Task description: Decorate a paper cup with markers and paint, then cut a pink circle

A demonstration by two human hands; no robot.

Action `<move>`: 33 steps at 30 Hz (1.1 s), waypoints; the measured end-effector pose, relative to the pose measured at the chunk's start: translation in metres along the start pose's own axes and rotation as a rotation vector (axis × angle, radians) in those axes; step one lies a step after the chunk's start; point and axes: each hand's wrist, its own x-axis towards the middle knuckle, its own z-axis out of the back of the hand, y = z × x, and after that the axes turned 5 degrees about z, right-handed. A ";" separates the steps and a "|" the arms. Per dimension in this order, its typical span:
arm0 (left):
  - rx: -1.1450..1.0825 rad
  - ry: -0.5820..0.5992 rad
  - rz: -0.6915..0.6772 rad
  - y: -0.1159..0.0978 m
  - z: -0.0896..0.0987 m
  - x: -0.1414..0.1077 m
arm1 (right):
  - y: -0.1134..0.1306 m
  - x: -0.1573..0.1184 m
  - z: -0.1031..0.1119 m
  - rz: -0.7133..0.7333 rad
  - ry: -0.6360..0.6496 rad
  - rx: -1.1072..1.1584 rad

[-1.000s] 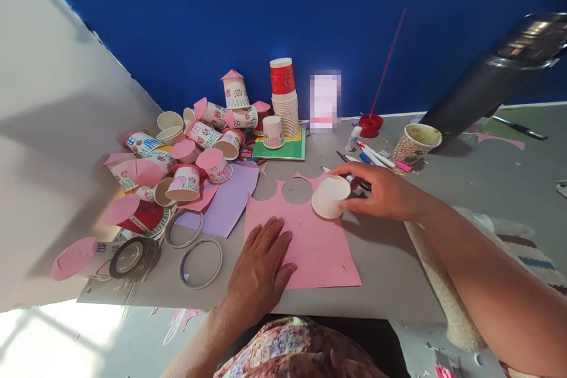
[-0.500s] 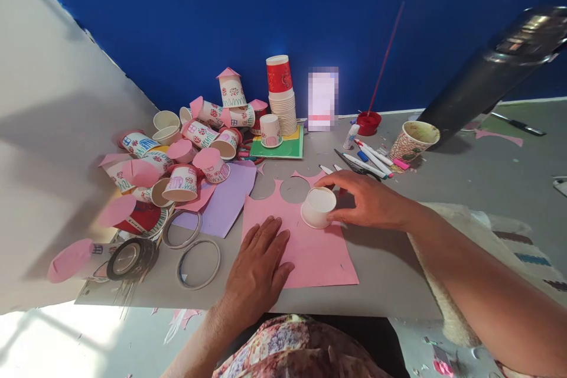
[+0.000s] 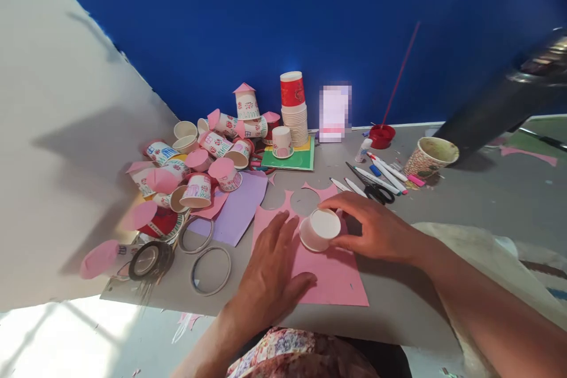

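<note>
A white paper cup (image 3: 319,231) is upside down over a pink paper sheet (image 3: 328,283), its base facing up and a little tilted. My right hand (image 3: 376,227) grips the cup from the right, thumb in front and fingers behind. To the left of the cup, my left hand (image 3: 274,266) is open over the sheet, fingers spread; whether its palm touches the paper I cannot tell. Round cut-outs mark the sheet's far edge. Beyond it lie black-handled scissors (image 3: 380,193) and several white markers (image 3: 387,173).
Decorated cups with pink paper tops (image 3: 197,190) pile up at the left, beside purple paper (image 3: 239,212). Tape rolls (image 3: 211,271) lie nearer. A cup stack (image 3: 295,121) stands at the back. At the right are a patterned cup (image 3: 429,156), a black flask (image 3: 496,94) and a cloth (image 3: 469,260).
The camera view has shifted, so the scene sits lower and further right. My left hand's fingers have lifted and its thumb has spread. The cup tilts slightly towards me in my right hand.
</note>
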 end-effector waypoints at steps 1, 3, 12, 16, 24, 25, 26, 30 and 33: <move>-0.036 -0.017 -0.001 -0.006 0.000 0.003 | 0.004 0.000 -0.004 0.037 -0.009 0.018; -0.079 -0.053 -0.048 -0.015 -0.001 0.010 | 0.010 -0.002 -0.011 0.097 -0.022 0.055; -0.015 -0.512 0.288 0.032 0.035 0.030 | -0.006 -0.004 -0.013 -0.075 -0.122 -0.059; 0.249 -0.575 0.380 0.054 0.068 -0.002 | -0.021 0.002 0.005 -0.389 -0.089 -0.335; 0.413 -0.070 0.300 0.100 0.058 -0.104 | -0.047 -0.002 0.051 -0.824 -0.129 -0.607; 0.423 -0.079 0.294 0.103 0.052 -0.106 | -0.048 -0.002 0.052 -0.834 -0.089 -0.607; 0.428 -0.087 0.289 0.105 0.047 -0.106 | -0.049 -0.002 0.052 -0.832 -0.040 -0.601; 0.436 -0.118 0.330 0.104 0.041 -0.098 | -0.046 0.000 0.047 -0.753 0.116 -0.542; 0.468 -0.127 0.427 0.101 0.045 -0.091 | -0.045 -0.001 0.044 -0.681 0.145 -0.511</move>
